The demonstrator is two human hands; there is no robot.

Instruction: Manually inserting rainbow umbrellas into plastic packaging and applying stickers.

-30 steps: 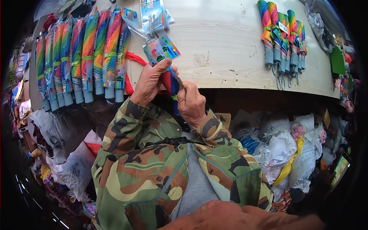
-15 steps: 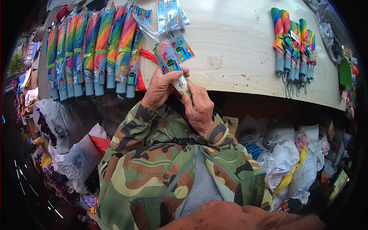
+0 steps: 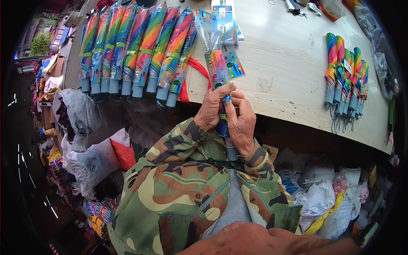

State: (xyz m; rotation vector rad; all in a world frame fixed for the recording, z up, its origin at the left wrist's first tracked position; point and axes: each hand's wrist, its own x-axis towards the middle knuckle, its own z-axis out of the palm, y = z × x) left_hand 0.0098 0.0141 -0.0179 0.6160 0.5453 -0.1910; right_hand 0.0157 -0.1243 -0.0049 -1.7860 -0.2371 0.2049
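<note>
Head view: both hands were closed around one folded umbrella (image 3: 224, 127) held upright just off the near edge of the bench (image 3: 280, 63). The left hand (image 3: 211, 111) gripped its upper part, fingertips reaching onto the clear sleeve (image 3: 216, 63) that covered the top; the right hand (image 3: 241, 123) clasped the shaft lower down, thumb against it.

The likeliest trouble was the sleeve. It was thin, glossy plastic and only partly over the umbrella, so a hard pull could split it or bunch it against the fabric. The grip also sat off the bench, over the person's lap, so a slip could drop the umbrella among the bags (image 3: 323, 199) below. The sleeve's free end lay close to the packed row (image 3: 136, 51), and a wide swing could knock that row out of line.

The umbrella looked slim and tightly rolled, with rainbow stripes, a green band at mid-length and a pale blue handle at the bottom. A printed card showed through the sleeve. A smaller bundle (image 3: 346, 74) of the same kind lay well apart on the right.
</note>
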